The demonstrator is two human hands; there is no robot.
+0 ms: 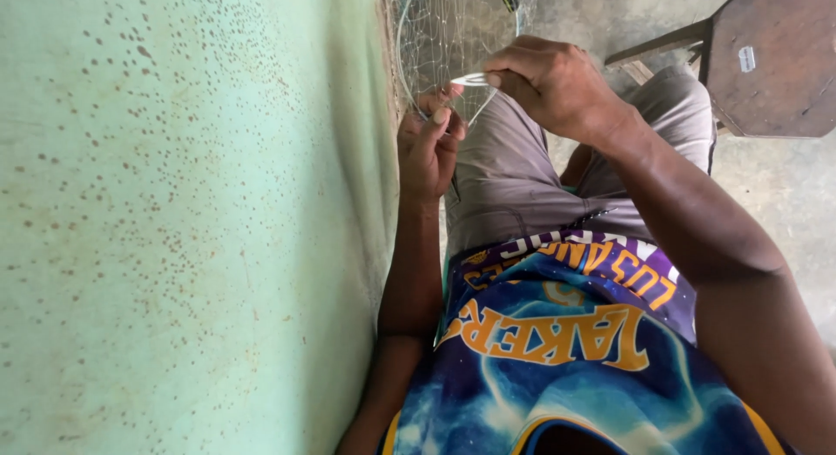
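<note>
A fine pale fishing net (pixel 444 28) hangs along the green wall in front of my lap. My left hand (pixel 428 150) pinches the net's mesh and cord between thumb and fingers. My right hand (pixel 549 80) is closed on a thin white netting needle (pixel 470 79), whose tip points at my left fingertips. The two hands almost touch above my grey shorts (pixel 514 176). A thin white cord (pixel 402 63) loops down from the net beside my left hand.
A speckled green wall (pixel 174 220) fills the left half of the view. A dark wooden stool or chair (pixel 766 63) stands at the upper right on a bare concrete floor (pixel 784 211). My blue and purple printed shirt (pixel 557 350) covers the lower middle.
</note>
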